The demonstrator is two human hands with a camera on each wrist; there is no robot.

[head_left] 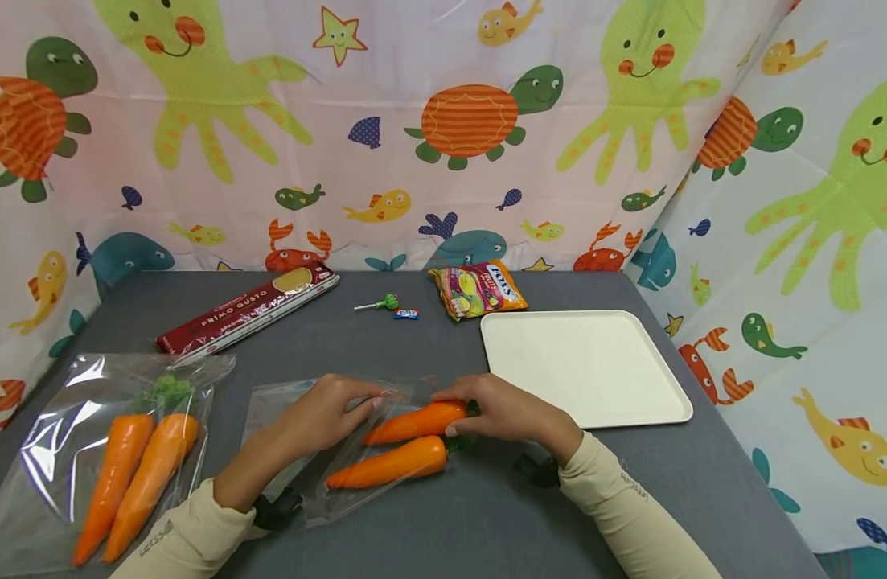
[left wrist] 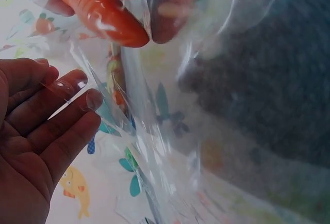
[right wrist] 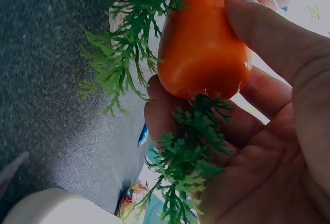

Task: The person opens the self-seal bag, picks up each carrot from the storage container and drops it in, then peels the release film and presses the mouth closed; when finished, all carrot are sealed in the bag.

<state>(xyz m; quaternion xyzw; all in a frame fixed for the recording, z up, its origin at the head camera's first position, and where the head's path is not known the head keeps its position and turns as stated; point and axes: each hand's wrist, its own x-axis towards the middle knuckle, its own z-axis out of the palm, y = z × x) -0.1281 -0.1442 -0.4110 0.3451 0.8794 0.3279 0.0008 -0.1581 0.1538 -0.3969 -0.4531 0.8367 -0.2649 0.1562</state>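
Observation:
My right hand (head_left: 497, 406) grips the upper orange carrot (head_left: 417, 422) at its thick end, thumb on one side and fingers on the other. Its leafy green top (right wrist: 191, 152) hangs over the palm in the right wrist view. A second carrot (head_left: 392, 465) lies just below it, inside the clear plastic bag (head_left: 327, 507). With thumb and fingertips, my left hand (head_left: 330, 414) pinches the bag's edge near the carrots' upper side. In the left wrist view, the film (left wrist: 154, 146) stretches away from the fingertips of the left hand (left wrist: 46, 126).
Another clear bag (head_left: 45, 458) with two carrots lies at left. Behind are a dark red spaghetti pack (head_left: 248, 310), a green-wrapped lollipop (head_left: 390, 302), a small blue wrapped sweet (head_left: 407, 314) and an orange snack bag (head_left: 479, 291). A white tray (head_left: 588, 370) sits at right.

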